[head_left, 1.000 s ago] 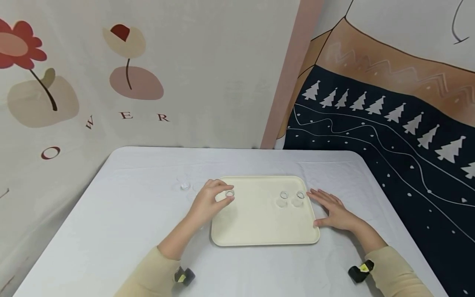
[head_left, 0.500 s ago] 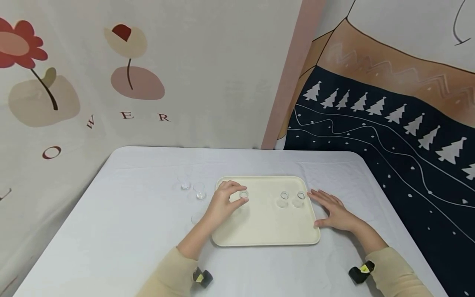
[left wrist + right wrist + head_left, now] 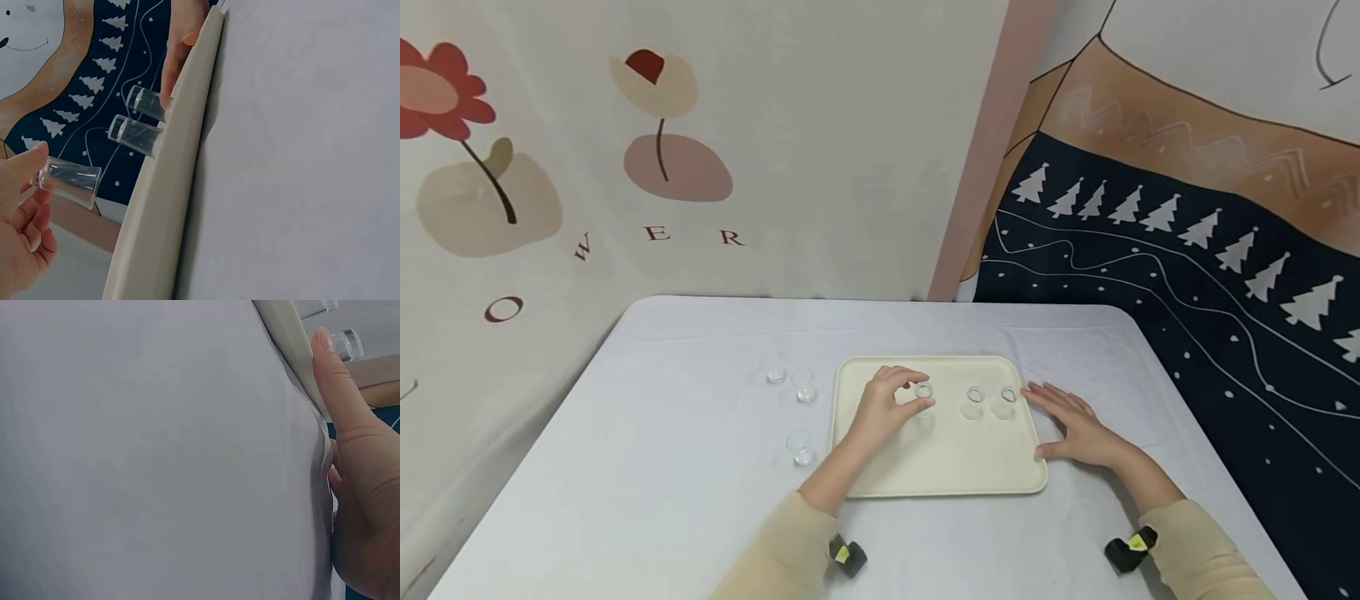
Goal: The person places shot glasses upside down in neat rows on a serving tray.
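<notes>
My left hand [image 3: 882, 410] pinches a small clear shot glass [image 3: 74, 181] between thumb and fingers. The glass is upside down, its narrow base in the fingers and its wide rim towards the cream tray [image 3: 955, 467]. In the left wrist view a gap shows between that rim and the tray. Two more shot glasses [image 3: 972, 407] [image 3: 1002, 406] stand side by side, upside down, at the tray's right end. My right hand [image 3: 1078, 429] rests at the tray's right edge with fingers extended and thumb against it, holding nothing.
Three clear shot glasses [image 3: 775, 371] [image 3: 804, 387] [image 3: 801, 450] stand upright left of the tray on the white tablecloth [image 3: 647, 450]. Patterned cloth hangings [image 3: 820, 167] rise behind the table and along its right side.
My left hand has moved to the right over the tray with the shot glass, towards the two standing there. The glasses left of the tray have come into fuller view. My right hand stays put.
</notes>
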`<action>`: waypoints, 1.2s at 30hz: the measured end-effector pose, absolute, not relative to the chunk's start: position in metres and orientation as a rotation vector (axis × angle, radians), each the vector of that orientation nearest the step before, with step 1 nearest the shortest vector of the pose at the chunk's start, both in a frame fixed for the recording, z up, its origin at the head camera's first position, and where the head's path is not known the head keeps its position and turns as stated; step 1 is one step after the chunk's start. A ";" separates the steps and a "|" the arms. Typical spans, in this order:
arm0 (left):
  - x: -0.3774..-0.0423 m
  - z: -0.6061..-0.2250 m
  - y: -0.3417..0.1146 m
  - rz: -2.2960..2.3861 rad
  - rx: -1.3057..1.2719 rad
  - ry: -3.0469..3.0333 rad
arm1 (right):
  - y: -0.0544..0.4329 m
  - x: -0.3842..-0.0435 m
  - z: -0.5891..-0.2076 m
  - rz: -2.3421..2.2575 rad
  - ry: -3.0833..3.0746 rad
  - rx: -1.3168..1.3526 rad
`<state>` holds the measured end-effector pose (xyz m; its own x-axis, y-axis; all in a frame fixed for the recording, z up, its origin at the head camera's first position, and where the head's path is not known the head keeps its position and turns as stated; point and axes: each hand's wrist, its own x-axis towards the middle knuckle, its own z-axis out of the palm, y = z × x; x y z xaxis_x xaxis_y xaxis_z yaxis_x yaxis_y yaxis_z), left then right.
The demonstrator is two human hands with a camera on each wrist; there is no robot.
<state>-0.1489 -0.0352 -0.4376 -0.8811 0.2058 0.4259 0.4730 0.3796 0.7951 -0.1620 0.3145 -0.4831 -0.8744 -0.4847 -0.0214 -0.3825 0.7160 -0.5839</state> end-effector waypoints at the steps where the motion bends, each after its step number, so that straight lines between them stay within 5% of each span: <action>1: -0.150 -0.439 -0.033 -1.502 -0.598 -2.390 | 0.315 -0.162 -0.483 -0.876 2.747 -0.698; 36: -0.166 -0.464 -0.003 -1.515 -0.471 -2.564 | 0.314 -0.162 -0.482 -0.883 2.756 -0.742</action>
<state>-0.1665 -0.0031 -0.4638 -0.9433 0.2016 0.2635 0.3281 0.4485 0.8314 -0.1622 0.3144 -0.4825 -0.8655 -0.5008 0.0048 -0.4104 0.7037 -0.5800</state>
